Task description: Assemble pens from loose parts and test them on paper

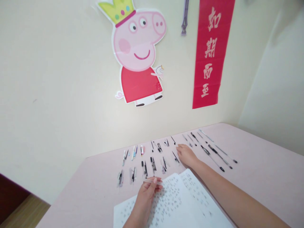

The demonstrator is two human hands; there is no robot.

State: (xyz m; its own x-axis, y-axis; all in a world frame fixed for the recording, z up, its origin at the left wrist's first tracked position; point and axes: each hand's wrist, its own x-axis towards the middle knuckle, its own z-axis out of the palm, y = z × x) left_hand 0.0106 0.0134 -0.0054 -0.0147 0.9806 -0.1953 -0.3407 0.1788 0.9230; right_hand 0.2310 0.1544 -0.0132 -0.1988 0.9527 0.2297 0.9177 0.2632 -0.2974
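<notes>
My left hand (147,193) rests on sheets of white paper (180,205) covered in writing, fingers pinched on a thin clear pen part (153,180) held level. My right hand (186,155) reaches forward over the pink table (261,177), palm down, fingers curled onto the tabletop among rows of pen pieces. Just to its left lies a thin black refill (175,156). I cannot see whether the right fingers hold anything.
Rows of small pen parts and caps (144,164) lie on the table's far left; several whole pens (215,152) lie to the right. A cartoon pig cut-out (137,53) and a red banner (211,53) hang on the cream wall behind.
</notes>
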